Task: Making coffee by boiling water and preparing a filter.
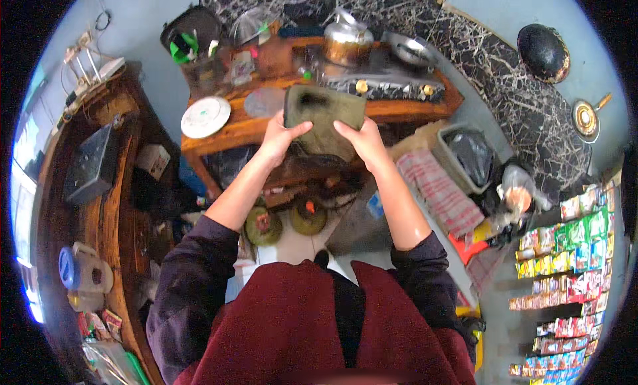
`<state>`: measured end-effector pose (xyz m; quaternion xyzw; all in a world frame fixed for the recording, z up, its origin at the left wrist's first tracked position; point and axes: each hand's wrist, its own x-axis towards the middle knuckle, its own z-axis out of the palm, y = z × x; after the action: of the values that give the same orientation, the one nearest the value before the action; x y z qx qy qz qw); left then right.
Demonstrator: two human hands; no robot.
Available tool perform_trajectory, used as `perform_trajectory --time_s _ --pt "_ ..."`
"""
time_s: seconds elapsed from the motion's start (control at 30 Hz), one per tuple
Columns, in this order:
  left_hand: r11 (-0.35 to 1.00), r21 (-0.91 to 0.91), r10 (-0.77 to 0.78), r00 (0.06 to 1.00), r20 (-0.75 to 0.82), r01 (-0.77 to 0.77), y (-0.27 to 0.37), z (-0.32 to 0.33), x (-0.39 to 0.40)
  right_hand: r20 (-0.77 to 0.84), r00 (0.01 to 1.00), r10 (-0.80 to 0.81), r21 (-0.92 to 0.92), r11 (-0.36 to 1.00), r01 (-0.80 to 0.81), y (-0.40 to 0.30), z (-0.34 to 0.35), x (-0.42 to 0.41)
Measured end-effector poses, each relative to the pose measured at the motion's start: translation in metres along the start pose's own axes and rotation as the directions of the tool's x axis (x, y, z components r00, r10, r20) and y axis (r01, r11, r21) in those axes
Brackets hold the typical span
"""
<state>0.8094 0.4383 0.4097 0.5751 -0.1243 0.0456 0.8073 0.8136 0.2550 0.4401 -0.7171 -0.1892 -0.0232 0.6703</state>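
Both hands hold up an olive-grey folded cloth or flat pad with a dark patch near its top; which of the two it is I cannot tell. My left hand grips its left edge, thumb on the near face. On its right edge, my right hand has the same hold. The fingers behind it are hidden. Beyond it stands a wooden table with a gas stove, a metal kettle and a metal pan. A white plate lies at the table's left end, beside a translucent round lid.
Two green gas cylinders stand on the floor under the table. To the right are a grey bin and a red-checked cloth. A wooden shelf with a blue-lidded jug borders the left. Sachets hang at right.
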Motion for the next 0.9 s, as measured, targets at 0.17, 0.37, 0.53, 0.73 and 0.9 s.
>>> perform_trajectory --time_s 0.17,0.37,0.53,0.73,0.9 --pt "0.976 0.129 0.182 0.983 -0.026 -0.177 0.011 0.034 0.097 -0.018 0.995 0.099 0.254 0.963 -0.091 0.006 -0.061 0.101" --pt "0.977 0.193 0.105 0.991 -0.085 -0.087 -0.008 0.026 0.174 -0.217 0.972 -0.093 -0.138 0.988 0.064 0.018 -0.094 0.182" --pt "0.949 0.316 0.08 0.983 -0.164 -0.024 -0.013 0.026 0.231 -0.37 0.929 -0.024 -0.18 0.983 -0.046 0.039 -0.119 0.241" --pt "0.773 0.62 0.334 0.918 -0.215 -0.136 -0.014 -0.004 0.313 -0.212 0.894 -0.395 -0.564 0.796 0.218 0.021 -0.112 0.316" --pt "0.586 0.797 0.413 0.9 -0.139 -0.145 0.004 -0.03 0.396 -0.123 0.775 -0.62 -0.81 0.514 0.282 0.022 -0.106 0.402"
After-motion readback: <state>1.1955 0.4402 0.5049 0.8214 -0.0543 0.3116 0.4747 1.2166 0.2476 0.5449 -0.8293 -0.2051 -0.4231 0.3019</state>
